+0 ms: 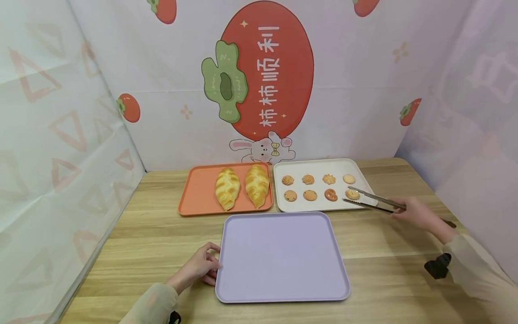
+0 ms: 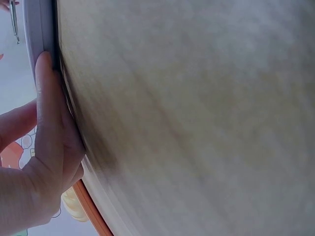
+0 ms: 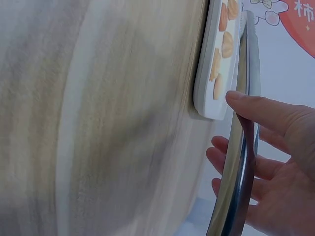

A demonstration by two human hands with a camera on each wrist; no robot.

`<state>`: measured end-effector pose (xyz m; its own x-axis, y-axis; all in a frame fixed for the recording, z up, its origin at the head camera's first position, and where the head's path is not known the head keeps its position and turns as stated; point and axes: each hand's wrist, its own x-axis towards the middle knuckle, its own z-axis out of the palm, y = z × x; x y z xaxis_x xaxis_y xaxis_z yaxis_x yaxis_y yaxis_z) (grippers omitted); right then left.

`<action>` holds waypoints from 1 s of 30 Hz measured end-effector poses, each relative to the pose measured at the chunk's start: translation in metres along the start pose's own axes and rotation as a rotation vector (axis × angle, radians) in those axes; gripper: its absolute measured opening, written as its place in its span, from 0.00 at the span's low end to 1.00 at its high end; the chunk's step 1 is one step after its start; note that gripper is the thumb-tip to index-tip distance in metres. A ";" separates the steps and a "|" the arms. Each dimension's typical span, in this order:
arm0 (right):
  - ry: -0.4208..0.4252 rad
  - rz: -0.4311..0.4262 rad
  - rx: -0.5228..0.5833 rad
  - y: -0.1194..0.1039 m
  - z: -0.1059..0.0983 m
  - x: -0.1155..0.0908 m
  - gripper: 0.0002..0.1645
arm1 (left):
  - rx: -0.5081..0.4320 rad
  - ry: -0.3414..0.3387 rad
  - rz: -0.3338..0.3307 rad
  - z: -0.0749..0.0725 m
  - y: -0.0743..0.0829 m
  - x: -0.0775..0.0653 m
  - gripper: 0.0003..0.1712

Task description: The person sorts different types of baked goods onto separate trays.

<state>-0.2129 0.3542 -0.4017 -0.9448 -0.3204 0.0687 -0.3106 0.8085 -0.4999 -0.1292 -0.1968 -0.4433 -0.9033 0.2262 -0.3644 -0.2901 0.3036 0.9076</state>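
My left hand (image 1: 198, 265) is at the left edge of a lilac tray (image 1: 281, 258), bent fingers holding its rim. In the left wrist view a fingertip lies against the tray's raised wall (image 2: 42, 29). My right hand (image 1: 414, 213) grips metal tongs (image 1: 378, 203), thumb on one arm and fingers around the other side. The tongs' jaws are spread, their tips on either side of a round pale cookie (image 1: 352, 194) on the white tray (image 1: 319, 206). In the right wrist view the tongs (image 3: 241, 162) run past that tray's corner (image 3: 206, 105).
Several other cookies sit in two rows on the white tray, including a pretzel-shaped one (image 1: 330, 195). An orange tray (image 1: 198, 191) beside it bears two bread loaves (image 1: 227, 188). The wooden table (image 1: 162, 234) meets printed cloth walls (image 1: 174, 135) behind and at both sides.
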 end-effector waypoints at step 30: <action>-0.047 0.041 0.104 -0.012 0.030 -0.036 0.30 | 0.005 -0.025 0.000 -0.002 -0.001 0.002 0.22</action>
<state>-0.1720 0.3409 -0.4241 -0.9497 -0.3131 0.0067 -0.2568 0.7664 -0.5888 -0.1318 -0.1980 -0.4443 -0.8953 0.2489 -0.3695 -0.2886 0.3079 0.9066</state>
